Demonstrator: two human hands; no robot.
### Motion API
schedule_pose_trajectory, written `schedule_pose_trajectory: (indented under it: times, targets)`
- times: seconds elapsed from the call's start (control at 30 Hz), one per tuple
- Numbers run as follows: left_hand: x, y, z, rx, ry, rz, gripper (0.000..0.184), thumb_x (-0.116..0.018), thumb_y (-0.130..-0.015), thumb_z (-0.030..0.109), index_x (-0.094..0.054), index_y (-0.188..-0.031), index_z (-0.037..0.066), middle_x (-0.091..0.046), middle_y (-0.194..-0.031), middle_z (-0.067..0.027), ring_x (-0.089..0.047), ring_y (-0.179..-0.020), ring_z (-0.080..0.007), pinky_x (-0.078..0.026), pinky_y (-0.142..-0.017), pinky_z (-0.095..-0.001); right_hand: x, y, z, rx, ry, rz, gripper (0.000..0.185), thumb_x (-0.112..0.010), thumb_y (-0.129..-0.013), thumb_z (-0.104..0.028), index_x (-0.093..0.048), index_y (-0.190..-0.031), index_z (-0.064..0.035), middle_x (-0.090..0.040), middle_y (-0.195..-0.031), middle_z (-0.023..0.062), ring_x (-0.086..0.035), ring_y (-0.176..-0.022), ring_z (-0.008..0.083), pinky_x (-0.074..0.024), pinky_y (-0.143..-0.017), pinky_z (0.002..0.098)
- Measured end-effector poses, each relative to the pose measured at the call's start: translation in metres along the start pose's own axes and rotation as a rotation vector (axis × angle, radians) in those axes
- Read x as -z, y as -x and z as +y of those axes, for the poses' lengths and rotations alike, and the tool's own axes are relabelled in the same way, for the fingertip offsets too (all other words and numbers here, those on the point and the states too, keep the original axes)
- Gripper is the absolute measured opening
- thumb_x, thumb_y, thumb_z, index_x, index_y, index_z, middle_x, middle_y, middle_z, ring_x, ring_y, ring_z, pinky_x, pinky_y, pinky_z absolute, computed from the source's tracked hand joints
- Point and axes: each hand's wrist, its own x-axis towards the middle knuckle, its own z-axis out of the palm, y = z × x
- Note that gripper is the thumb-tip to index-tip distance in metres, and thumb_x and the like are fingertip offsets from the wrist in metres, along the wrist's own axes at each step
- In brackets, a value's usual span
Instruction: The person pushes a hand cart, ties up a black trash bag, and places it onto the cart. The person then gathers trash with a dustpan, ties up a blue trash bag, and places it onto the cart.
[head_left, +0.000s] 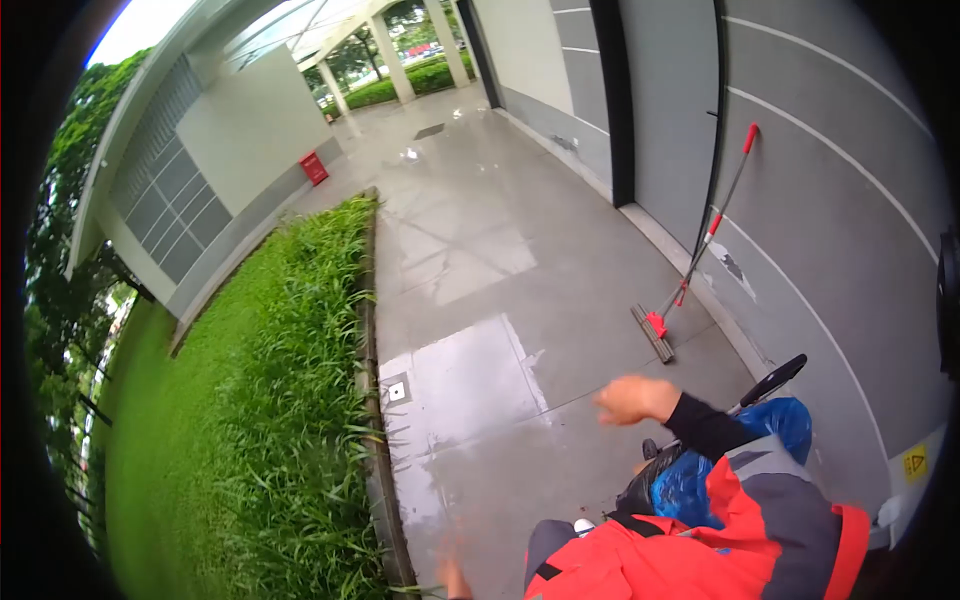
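My right hand (636, 400), at the end of a black sleeve, hovers over the wet pavement with its fingers loosely bent and apart. I see nothing in it. Just beyond it is the red-and-grey head of a sponge mop (655, 330), whose long handle leans on the grey wall. Under my right forearm are a blue plastic bag (790, 425) and a black bar handle (774, 380), partly hidden by my sleeve. My left hand (454, 577) is low at the bottom edge, smeared by motion and mostly cut off, so its fingers cannot be made out.
Wet paving (480, 400) runs ahead between the wall and a curb (368, 330) edging tall grass (290, 400). A small square drain cover (396, 391) sits near the curb. Farther off, a red bin (314, 169) stands by a building, and a dark grate (429, 131) lies in the paving.
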Motion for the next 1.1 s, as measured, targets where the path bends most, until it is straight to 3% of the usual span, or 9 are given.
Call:
schedule_pose_trajectory:
  times: [0.1, 0.23, 0.4, 0.57, 0.73, 0.97, 1.0, 1.07, 1.1]
  targets:
    - [0.000, -0.017, 0.078, 0.034, 0.058, 0.078, 0.043, -0.053, -0.082, 0.020, -0.051, -0.120, 0.002, -0.054, -0.114, -0.0100, -0.050, -0.104, -0.0197, -0.039, -0.091, -0.0345, 0.098, 0.026, -0.014, 0.009, 0.261, 0.480, 0.038, -0.053, -0.086, -0.031, -0.049, -0.116, -0.0075, -0.059, -0.092, 0.0114, -0.060, -0.083, 0.0281, -0.0436, -0.078, 0.0442]
    - [-0.006, -0.051, 0.251, -0.313, 0.121, 0.145, 0.042, -0.053, -0.082, 0.023, -0.051, -0.119, 0.004, -0.053, -0.110, -0.0085, -0.050, -0.102, -0.0198, -0.038, -0.090, -0.0372, 0.196, 0.032, -0.030, 0.128, 0.712, 0.998, 0.038, -0.056, -0.079, -0.017, -0.049, -0.113, -0.0023, -0.054, -0.085, 0.0077, -0.056, -0.083, 0.0239, -0.0388, -0.083, 0.0420]
    - [-0.058, -0.062, 0.503, -0.861, 0.153, -0.073, 0.041, -0.052, -0.082, 0.027, -0.052, -0.118, 0.006, -0.051, -0.106, -0.0066, -0.048, -0.099, -0.0200, -0.037, -0.089, -0.0405, 0.302, -0.013, -0.040, 0.236, 0.895, 1.108, 0.033, -0.056, -0.069, -0.017, -0.054, -0.097, 0.0006, -0.051, -0.084, 0.0096, -0.051, -0.085, 0.0245, -0.0392, -0.078, 0.0418]
    - [-0.198, -0.087, 0.653, -0.956, 0.116, -0.589, 0.040, -0.052, -0.082, 0.030, -0.052, -0.117, 0.009, -0.050, -0.101, -0.0048, -0.047, -0.097, -0.0202, -0.036, -0.088, -0.0439, 0.363, -0.071, -0.007, 0.182, 1.004, 1.093, 0.030, -0.055, -0.072, -0.020, -0.055, -0.095, -0.0009, -0.053, -0.085, 0.0097, -0.052, -0.085, 0.0243, -0.0409, -0.078, 0.0408]
    - [-0.291, -0.214, 0.709, -0.750, 0.016, -0.738, 0.040, -0.051, -0.083, 0.034, -0.053, -0.115, 0.011, -0.049, -0.096, -0.0029, -0.046, -0.094, -0.0204, -0.035, -0.087, -0.0473, 0.408, -0.109, 0.051, 0.073, 1.032, 1.026, 0.027, -0.053, -0.076, -0.023, -0.057, -0.093, -0.0024, -0.055, -0.087, 0.0097, -0.053, -0.086, 0.0241, -0.0425, -0.078, 0.0398]
    - [-0.383, -0.561, 0.563, -0.062, -0.139, -0.634, 0.039, -0.050, -0.083, 0.039, -0.054, -0.114, 0.014, -0.047, -0.090, -0.0003, -0.044, -0.091, -0.0207, -0.034, -0.085, -0.0520, 0.453, -0.160, 0.151, -0.049, 0.966, 0.835, 0.026, -0.051, -0.081, -0.027, -0.059, -0.090, -0.0045, -0.057, -0.089, 0.0098, -0.055, -0.086, 0.0238, -0.0449, -0.077, 0.0384]
    - [-0.411, -0.590, 0.554, 0.002, -0.142, -0.701, 0.029, -0.047, -0.086, 0.028, -0.056, -0.107, 0.010, -0.052, -0.094, -0.0055, -0.049, -0.092, -0.0241, -0.040, -0.083, -0.0433, 0.462, -0.166, 0.172, -0.057, 0.935, 0.779, 0.026, -0.051, -0.081, -0.028, -0.059, -0.090, -0.0048, -0.058, -0.090, 0.0098, -0.055, -0.086, 0.0238, -0.0452, -0.077, 0.0382]
    - [-0.460, -0.497, 0.623, 0.010, -0.445, -0.640, 0.054, -0.048, -0.085, 0.038, -0.042, -0.130, 0.009, -0.031, -0.137, -0.0171, -0.033, -0.121, -0.0331, -0.031, -0.088, -0.0661, 0.469, -0.187, 0.224, -0.079, 0.832, 0.556, 0.026, -0.050, -0.083, -0.029, -0.060, -0.089, -0.0054, -0.058, -0.090, 0.0098, -0.055, -0.086, 0.0237, -0.0459, -0.077, 0.0378]
    - [-0.471, -0.584, 0.581, -0.004, -0.435, -0.695, 0.059, -0.050, -0.080, 0.042, -0.043, -0.130, 0.011, -0.036, -0.132, -0.0174, -0.034, -0.118, -0.0383, -0.026, -0.080, -0.0750, 0.470, -0.202, 0.257, -0.091, 0.716, 0.428, 0.026, -0.050, -0.083, -0.029, -0.060, -0.089, -0.0057, -0.059, -0.091, 0.0099, -0.056, -0.086, 0.0237, -0.0462, -0.077, 0.0376]
